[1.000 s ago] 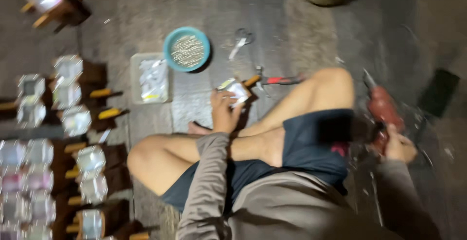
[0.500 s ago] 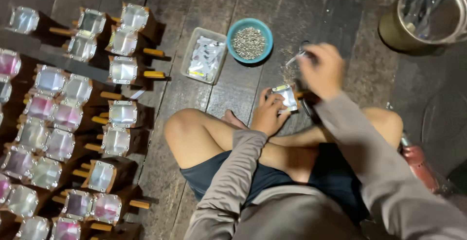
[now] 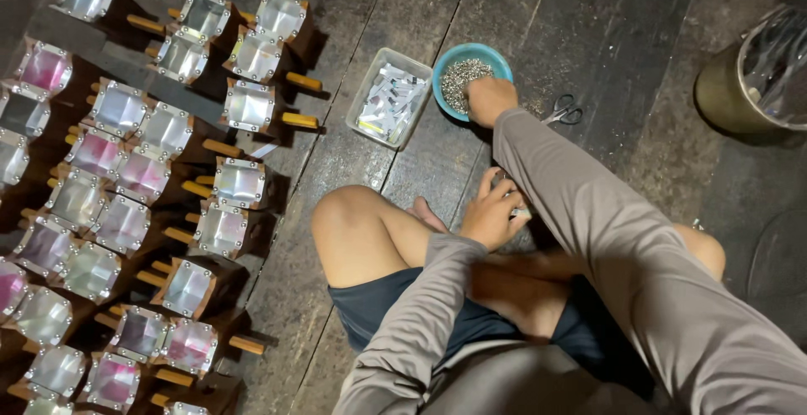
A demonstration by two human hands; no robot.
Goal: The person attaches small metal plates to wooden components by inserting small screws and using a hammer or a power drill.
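I sit cross-legged on a dark wooden floor. My right hand (image 3: 490, 100) reaches forward into a teal bowl (image 3: 496, 55) of small metal bits, fingers down among them and hidden from view. My left hand (image 3: 493, 211) rests by my knee and holds a small silvery framed piece (image 3: 519, 211), mostly covered by my fingers and right sleeve. A clear plastic tray (image 3: 370, 98) of silvery foil strips stands just left of the bowl.
Several wooden blocks with shiny square faces and stick handles (image 3: 239, 184) cover the floor on the left. Small scissors (image 3: 564, 113) lie right of the bowl. A metal bucket (image 3: 727, 91) with clear sheets stands at the far right.
The view swung left and steadied. My right hand went from my right side, up past the scissors, and down into the teal bowl. My left hand kept the small piece near my knee.
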